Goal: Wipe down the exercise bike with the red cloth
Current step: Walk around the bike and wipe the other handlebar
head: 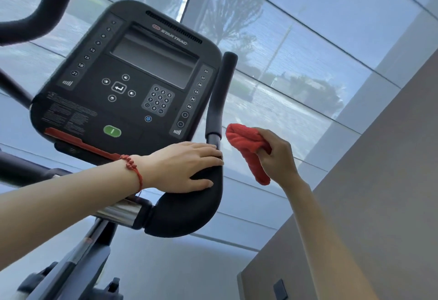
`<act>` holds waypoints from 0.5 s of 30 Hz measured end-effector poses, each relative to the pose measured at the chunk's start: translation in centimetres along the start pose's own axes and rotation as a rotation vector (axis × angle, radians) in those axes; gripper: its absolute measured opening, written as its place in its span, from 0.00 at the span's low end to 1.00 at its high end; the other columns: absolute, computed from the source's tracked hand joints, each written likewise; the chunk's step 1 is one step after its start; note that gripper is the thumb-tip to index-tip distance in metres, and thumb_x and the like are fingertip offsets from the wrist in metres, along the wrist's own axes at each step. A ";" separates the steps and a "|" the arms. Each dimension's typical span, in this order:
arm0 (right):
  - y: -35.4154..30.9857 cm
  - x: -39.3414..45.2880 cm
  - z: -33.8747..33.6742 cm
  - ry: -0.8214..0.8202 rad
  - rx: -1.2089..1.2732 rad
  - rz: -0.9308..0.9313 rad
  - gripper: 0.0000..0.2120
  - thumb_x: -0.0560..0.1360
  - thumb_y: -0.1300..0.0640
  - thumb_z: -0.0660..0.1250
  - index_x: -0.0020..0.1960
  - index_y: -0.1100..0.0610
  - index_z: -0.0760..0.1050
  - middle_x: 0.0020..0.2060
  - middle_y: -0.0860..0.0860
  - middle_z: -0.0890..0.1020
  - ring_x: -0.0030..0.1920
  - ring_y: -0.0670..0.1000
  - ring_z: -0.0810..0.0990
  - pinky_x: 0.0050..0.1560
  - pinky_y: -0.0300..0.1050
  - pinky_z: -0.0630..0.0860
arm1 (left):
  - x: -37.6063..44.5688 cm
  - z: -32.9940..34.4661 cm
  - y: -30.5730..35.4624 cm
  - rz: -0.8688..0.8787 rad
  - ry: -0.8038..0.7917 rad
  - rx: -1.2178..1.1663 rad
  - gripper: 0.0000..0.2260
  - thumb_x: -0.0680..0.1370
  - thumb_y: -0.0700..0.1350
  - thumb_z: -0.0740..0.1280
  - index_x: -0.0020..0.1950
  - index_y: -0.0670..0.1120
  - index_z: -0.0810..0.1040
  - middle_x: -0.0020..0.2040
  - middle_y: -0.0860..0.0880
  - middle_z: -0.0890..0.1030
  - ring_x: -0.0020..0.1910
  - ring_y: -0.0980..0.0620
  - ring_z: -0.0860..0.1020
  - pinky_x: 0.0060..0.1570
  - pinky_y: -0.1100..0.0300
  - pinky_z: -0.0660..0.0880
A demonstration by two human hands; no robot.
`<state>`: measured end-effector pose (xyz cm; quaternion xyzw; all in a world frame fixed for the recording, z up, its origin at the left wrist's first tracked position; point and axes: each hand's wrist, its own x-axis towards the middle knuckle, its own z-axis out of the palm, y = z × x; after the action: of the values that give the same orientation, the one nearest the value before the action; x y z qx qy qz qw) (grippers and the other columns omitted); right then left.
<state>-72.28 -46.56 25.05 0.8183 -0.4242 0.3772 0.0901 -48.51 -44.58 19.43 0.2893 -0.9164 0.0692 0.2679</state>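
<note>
The exercise bike's black console (132, 86) fills the upper left, with a screen, keypad and green button. Its right handlebar (189, 212) curves from a padded black bend up to an upright grip (221, 91). My left hand (182, 167) lies on the padded bend, fingers straight over the top and thumb under the edge. My right hand (277, 155) pinches the bunched red cloth (248, 150) in the air, just right of the upright grip and not touching it.
Another black handlebar (47, 8) arcs across the top left. The bike's frame and chrome post (118, 212) run down to the lower left. Shaded windows stand behind the bike. A grey wall (367, 204) with a socket closes off the right side.
</note>
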 end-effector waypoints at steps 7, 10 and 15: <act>1.0 -4.2 -1.5 0.066 0.044 0.070 0.18 0.69 0.66 0.62 0.58 0.57 0.77 0.47 0.49 0.82 0.47 0.45 0.78 0.50 0.30 0.72 | 1.2 -0.2 3.4 -0.108 0.055 0.038 0.26 0.75 0.57 0.63 0.70 0.48 0.64 0.71 0.48 0.65 0.70 0.50 0.60 0.67 0.57 0.53; 2.2 -6.4 -2.1 0.082 0.058 0.088 0.18 0.69 0.67 0.63 0.58 0.57 0.77 0.48 0.49 0.82 0.47 0.44 0.78 0.50 0.30 0.72 | 1.8 0.2 5.0 -0.149 0.078 0.066 0.27 0.75 0.57 0.64 0.70 0.47 0.65 0.70 0.46 0.66 0.69 0.48 0.61 0.66 0.54 0.55; 4.4 -10.5 -3.7 0.115 0.123 0.105 0.18 0.70 0.71 0.64 0.58 0.58 0.77 0.47 0.46 0.80 0.46 0.42 0.77 0.49 0.26 0.70 | 3.0 1.7 8.6 -0.177 0.040 0.129 0.30 0.72 0.63 0.54 0.66 0.44 0.70 0.66 0.42 0.72 0.66 0.42 0.67 0.62 0.47 0.63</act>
<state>-81.37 -40.98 19.54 0.7758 -0.4367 0.4533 0.0441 -56.20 -39.48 19.83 0.3844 -0.8753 0.1100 0.2720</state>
